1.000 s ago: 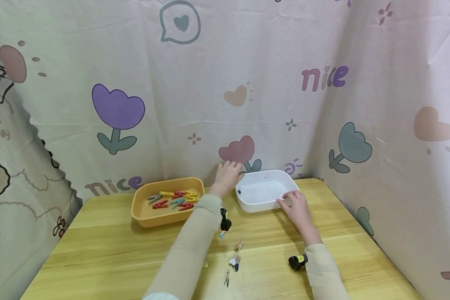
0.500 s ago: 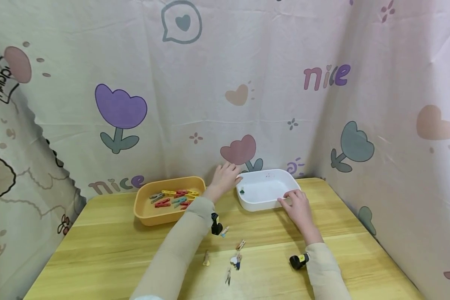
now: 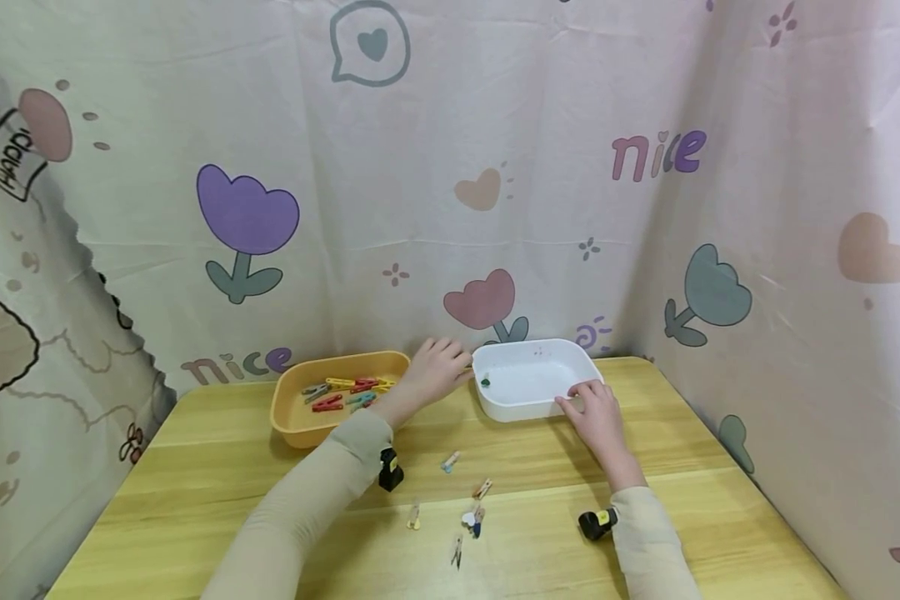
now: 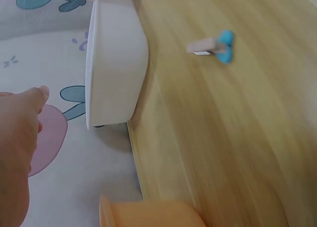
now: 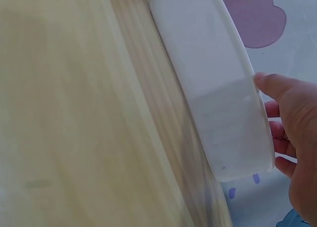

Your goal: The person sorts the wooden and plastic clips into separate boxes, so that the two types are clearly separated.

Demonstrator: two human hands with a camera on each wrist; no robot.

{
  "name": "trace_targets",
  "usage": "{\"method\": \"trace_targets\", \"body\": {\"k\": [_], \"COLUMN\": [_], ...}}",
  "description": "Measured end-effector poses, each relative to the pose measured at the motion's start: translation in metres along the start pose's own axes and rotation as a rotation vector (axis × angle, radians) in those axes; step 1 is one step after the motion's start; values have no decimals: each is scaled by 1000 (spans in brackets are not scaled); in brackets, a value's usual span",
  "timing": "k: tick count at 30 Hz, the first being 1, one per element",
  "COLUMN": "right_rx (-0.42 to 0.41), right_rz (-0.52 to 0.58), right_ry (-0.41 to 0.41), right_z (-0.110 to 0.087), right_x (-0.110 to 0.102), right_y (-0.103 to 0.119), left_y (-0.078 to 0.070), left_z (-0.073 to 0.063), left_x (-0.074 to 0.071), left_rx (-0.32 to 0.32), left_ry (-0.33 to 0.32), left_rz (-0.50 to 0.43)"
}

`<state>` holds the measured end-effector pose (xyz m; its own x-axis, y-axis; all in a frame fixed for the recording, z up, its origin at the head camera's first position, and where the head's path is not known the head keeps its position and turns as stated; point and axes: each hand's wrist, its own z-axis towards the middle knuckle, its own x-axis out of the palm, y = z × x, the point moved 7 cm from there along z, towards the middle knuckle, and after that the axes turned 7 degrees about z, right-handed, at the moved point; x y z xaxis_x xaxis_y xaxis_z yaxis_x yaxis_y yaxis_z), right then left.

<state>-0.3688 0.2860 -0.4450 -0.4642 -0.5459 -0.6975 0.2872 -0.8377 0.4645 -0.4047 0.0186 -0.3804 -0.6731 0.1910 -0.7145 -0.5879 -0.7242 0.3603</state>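
My left hand (image 3: 438,367) is in the air just left of the white plastic tub (image 3: 521,412), its fingers loosely bent and nothing visible in them. In the left wrist view that hand (image 4: 17,143) appears apart from the tub's wall. On the near right side of the tub, my right hand (image 3: 594,417) grips the rim. The right wrist view has the thumb (image 5: 267,82) at the rim and the other fingers beyond it. A small dark green item (image 3: 485,382) lies inside the tub at its left end.
An orange tub (image 3: 300,435) with several red, yellow, blue and grey clothespins stands at left. Small wooden clothespins lie on the table (image 3: 525,550), among them a blue-ended one (image 3: 450,462), a yellow-ended one (image 3: 414,517) and one beside a white heart (image 3: 468,519). A patterned curtain rises behind.
My left hand has moved left and slightly down, away from the white tub's left end, uncovering the blue-ended and yellow-ended clothespins. The right hand stays at the rim.
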Motion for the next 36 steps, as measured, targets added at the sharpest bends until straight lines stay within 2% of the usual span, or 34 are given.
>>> {"method": "trace_targets", "body": {"k": [5, 11, 24, 32, 36], "right_rx": [19, 24, 34, 45, 48], "right_rz": [7, 8, 20, 25, 25], "right_ry": [23, 23, 29, 35, 38], "right_z": [-1, 0, 0, 0, 0], "right_x": [0, 0, 2, 1, 1], "right_y": [0, 0, -2, 0, -1], "left_y": [0, -2, -16, -26, -32], "left_z": [-15, -34, -72, -96, -109], "left_x": [-14, -25, -50, -55, -57], "left_rx": [69, 143, 281, 324, 362], "left_ry": [-16, -5, -42, 18, 11], "left_rz": [0, 65, 77, 30, 20]}}
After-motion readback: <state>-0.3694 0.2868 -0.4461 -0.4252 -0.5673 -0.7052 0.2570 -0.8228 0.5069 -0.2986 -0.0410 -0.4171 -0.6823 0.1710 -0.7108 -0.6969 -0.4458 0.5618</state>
